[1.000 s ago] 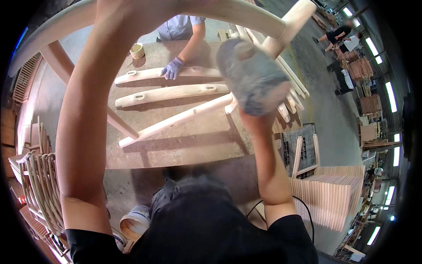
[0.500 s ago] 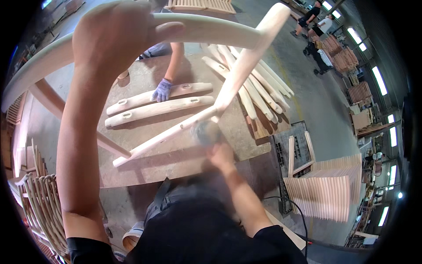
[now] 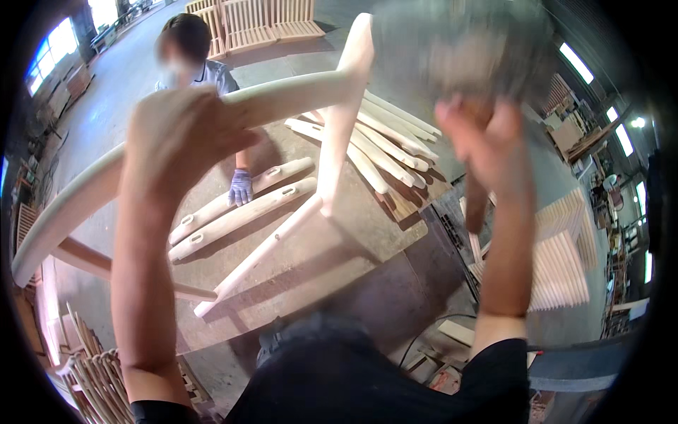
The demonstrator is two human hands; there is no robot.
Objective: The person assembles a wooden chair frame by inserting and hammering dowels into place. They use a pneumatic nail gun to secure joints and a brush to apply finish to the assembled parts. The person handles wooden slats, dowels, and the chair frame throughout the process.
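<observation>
My left hand grips the long curved top rail of a pale wooden chair frame, held up over the workbench. One frame leg runs down to the bench, and a lower rail slants off to the left. My right hand is raised high to the right of the frame, shut on a mallet; its grey head is blurred and its brown handle sticks out below my palm.
Across the bench a co-worker rests a purple-gloved hand on two shaped wooden parts. Loose pale legs lie piled at the bench's far right. Stacked slats stand at right, chair parts at lower left, slatted frames behind.
My right hand has swung the mallet up from low beside the lower rail to high on the right. The frame has shifted in my left hand, and my view has turned toward the co-worker.
</observation>
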